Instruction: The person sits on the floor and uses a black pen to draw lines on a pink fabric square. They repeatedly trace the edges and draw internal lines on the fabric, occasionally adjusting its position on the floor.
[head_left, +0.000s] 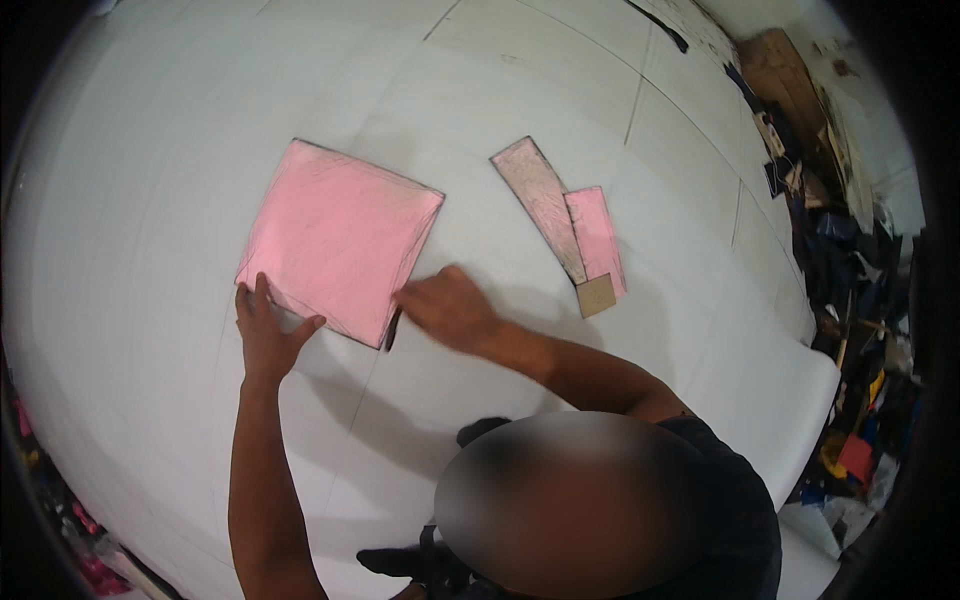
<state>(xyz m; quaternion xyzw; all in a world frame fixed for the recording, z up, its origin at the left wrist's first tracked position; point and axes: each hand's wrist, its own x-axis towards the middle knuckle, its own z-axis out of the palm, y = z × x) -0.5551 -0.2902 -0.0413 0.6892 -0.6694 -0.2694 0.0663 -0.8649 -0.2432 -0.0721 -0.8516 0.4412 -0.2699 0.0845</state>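
A square pink sheet (335,235) with dark-lined edges lies flat on the white table (150,150). My left hand (265,330) presses flat on its near left corner, fingers spread. My right hand (445,305) is at the sheet's near right edge, fingers closed around a thin dark pen-like tool (390,335). The tool's tip touches the sheet's nearest corner. The hand is slightly blurred.
To the right lie a long pale pink strip (545,200), a smaller pink rectangle (597,235) and a small brown card piece (596,295), overlapping. Heaps of dark and coloured fabric scraps (850,270) and cardboard (780,60) crowd the table's right side.
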